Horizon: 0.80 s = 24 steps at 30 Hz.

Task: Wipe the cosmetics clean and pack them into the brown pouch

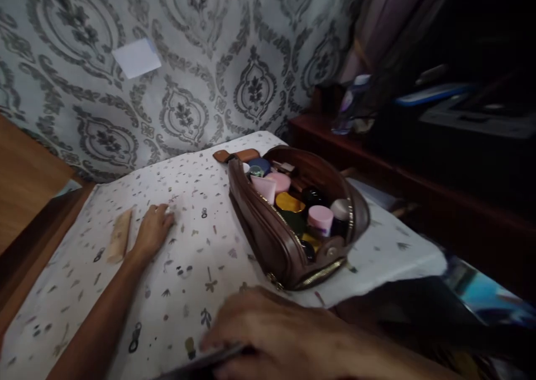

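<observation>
My left hand (154, 229) rests on the white patterned cloth (196, 257), its fingers loosely bent, just right of a pale wooden block (120, 236). Close to the camera at the bottom, my right hand (255, 327) is blurred and closed around the edge of a dark flat object (205, 364), mostly cut off by the frame. Beyond it stands a brown leather bag (272, 232), unzipped, holding several jars and tubes, among them a pink-lidded jar (320, 219) and a gold lid (290, 202).
A patterned curtain (184, 112) hangs behind the table. To the right are a dark red wooden surface (330, 139) with a clear bottle (349, 105) and a blue-edged object (433, 95). A brown wooden edge (37, 257) borders the cloth on the left.
</observation>
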{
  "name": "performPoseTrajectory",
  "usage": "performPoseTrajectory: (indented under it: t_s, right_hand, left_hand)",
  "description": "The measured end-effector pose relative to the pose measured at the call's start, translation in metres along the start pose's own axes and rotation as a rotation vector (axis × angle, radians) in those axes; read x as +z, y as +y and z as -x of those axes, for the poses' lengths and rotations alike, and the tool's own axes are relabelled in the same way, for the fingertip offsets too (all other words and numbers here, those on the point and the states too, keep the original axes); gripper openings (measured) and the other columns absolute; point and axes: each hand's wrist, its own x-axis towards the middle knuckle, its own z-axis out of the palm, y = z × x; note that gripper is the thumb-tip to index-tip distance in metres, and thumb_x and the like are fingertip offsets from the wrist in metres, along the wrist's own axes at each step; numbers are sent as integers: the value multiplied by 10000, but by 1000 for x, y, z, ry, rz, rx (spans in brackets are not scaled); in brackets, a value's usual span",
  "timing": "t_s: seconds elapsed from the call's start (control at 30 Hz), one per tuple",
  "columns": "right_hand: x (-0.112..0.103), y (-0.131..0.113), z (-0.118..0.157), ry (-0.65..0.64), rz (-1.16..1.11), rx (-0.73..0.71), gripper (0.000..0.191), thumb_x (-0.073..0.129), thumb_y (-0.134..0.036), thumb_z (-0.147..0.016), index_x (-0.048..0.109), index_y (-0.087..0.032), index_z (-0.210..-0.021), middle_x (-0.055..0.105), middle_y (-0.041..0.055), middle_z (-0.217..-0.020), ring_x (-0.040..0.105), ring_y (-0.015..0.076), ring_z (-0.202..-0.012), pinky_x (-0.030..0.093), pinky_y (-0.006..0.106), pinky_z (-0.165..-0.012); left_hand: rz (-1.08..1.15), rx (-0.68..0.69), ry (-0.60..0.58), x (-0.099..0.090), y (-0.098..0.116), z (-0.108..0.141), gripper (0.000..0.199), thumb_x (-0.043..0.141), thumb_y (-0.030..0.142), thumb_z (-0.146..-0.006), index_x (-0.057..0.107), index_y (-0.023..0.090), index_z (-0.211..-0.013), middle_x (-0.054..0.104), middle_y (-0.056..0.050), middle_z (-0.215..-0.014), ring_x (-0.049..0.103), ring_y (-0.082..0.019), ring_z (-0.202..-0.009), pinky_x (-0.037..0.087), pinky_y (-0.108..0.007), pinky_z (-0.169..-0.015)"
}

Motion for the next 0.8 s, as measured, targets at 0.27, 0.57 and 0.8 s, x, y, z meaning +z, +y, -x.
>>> performPoseTrajectory:
  t_s: [0.27, 0.57, 0.8]
  right_hand:
    - [54, 49, -104, 347, -910, 482, 386, 706, -512, -838, 609, -152, -939, 609, 11, -821, 635, 121, -684, 492, 234, -580]
    - [69, 90, -116, 287, -985, 365, 666, 785, -738, -592, 621, -137, -828, 620, 12, -738, 583, 103, -649, 383, 211, -567]
    - [58, 88, -107, 299, -437, 221, 279, 780, -336, -762, 633, -174, -935, 618, -4, -818, 583, 148, -770, 459, 283, -723]
  left_hand:
    - [589, -79, 58, -24, 53, 46, 444, 471, 585, -895, 589, 188, -1056, 645, -18, -832, 599, -199, -758, 489, -310, -732]
    - [338, 351, 283, -6, 44, 66, 235, 449, 366, -971, 613, 197, -974, 653, -60, -924, 637, -200, -869, 516, -301, -783]
    - [402, 292, 168, -4, 39, 69, 377, 409, 456, -983, 669, 187, -1028, 726, -83, -1004, 697, -234, -944, 553, -333, -845]
